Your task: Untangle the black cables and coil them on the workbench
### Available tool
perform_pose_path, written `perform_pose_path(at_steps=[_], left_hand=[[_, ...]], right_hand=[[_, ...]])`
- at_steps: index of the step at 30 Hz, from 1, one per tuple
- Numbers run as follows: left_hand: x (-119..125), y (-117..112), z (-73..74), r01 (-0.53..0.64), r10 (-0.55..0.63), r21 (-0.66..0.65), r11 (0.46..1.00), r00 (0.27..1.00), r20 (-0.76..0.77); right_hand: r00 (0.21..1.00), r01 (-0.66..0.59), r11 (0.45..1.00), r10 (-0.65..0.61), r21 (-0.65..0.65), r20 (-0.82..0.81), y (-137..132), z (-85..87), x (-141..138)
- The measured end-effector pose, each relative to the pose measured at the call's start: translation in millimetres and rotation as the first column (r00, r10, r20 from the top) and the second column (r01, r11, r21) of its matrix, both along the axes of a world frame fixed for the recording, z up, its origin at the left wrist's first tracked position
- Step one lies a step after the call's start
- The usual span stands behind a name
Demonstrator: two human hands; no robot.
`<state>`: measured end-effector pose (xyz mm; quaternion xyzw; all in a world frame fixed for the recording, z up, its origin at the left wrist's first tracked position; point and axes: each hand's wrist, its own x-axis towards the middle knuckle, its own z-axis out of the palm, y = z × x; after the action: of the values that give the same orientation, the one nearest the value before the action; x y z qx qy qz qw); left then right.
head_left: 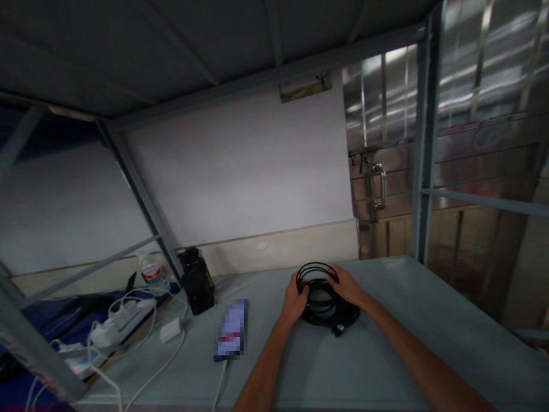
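Note:
A coil of black cable [322, 297] lies on the pale grey bed surface [386, 355] in the middle of the view. My left hand [294, 301] is closed on the coil's left side, thumb hooked over the loops. My right hand [346, 286] rests on the coil's upper right with its fingers curled over the loops. A loose cable end with a plug [339, 328] sticks out at the coil's lower edge.
A phone [232, 330] lies left of the coil with a white cable plugged in. A black box-shaped object [197, 280] stands by the wall. A white power strip [122, 320], white charger [170, 329] and water bottle [150, 271] sit far left. A metal door [381, 166] is behind.

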<state>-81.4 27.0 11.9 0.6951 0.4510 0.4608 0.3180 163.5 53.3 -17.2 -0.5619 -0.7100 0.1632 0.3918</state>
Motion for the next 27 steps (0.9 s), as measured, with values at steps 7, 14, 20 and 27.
perform_pose_path(at_steps=[7, 14, 20, 27], left_hand=[[0.9, -3.5, 3.8, 0.002, -0.002, -0.017, 1.0, 1.0, 0.017], [1.0, -1.9, 2.7, -0.007, 0.007, -0.003, 1.0, 1.0, 0.013], [0.5, -0.2, -0.4, 0.007, -0.007, 0.003, 1.0, 1.0, 0.003], [0.7, -1.7, 3.2, -0.014, 0.014, -0.021, 1.0, 1.0, 0.003]], right_hand=[[1.0, 0.007, 1.0, -0.007, 0.013, -0.01, -3.0, 2.1, -1.4], [1.0, 0.014, 1.0, -0.014, 0.016, -0.014, -6.0, 5.9, -2.7], [1.0, -0.003, 1.0, 0.003, 0.001, -0.011, -6.9, 7.9, -1.8], [1.0, 0.01, 1.0, -0.01, 0.022, -0.012, -5.8, 6.3, -3.1]])
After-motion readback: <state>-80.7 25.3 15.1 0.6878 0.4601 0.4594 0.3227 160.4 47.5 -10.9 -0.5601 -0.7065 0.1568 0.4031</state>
